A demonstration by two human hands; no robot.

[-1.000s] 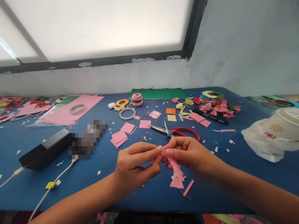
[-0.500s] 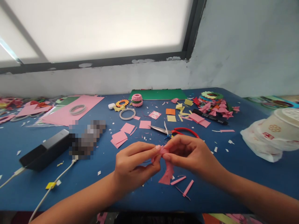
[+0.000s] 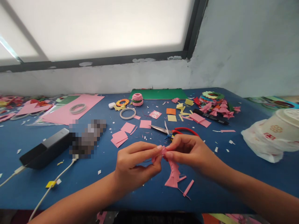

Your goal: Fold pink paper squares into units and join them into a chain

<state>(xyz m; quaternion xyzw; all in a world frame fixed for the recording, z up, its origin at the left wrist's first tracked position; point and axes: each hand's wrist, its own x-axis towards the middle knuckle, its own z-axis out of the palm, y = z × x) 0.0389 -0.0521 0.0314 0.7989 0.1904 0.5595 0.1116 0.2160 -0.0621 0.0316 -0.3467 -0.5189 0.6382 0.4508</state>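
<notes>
Between my two hands is a chain of folded pink paper (image 3: 173, 175), its layered lower end hanging down over the table. My left hand (image 3: 138, 161) pinches its upper part between thumb and fingers. From the other side, the thumb and forefinger of my right hand (image 3: 187, 152) grip the same top. The folds right at the fingertips are partly hidden. Just beyond my right hand lie red-handled scissors (image 3: 185, 129), blades pointing left. Thin pink paper strips (image 3: 188, 188) rest on the table below the chain.
Pink paper squares (image 3: 119, 137) lie ahead of my left hand. A black marker (image 3: 211, 117) and a heap of folded paper pieces (image 3: 217, 105) sit farther right. At the right edge stands a cup in a white bag (image 3: 268, 140). A black box (image 3: 46, 149) with a cable lies left.
The hanging end of the pink paper chain has swung slightly right and its layered folds show more. Both hands keep their pinch in nearly the same place.
</notes>
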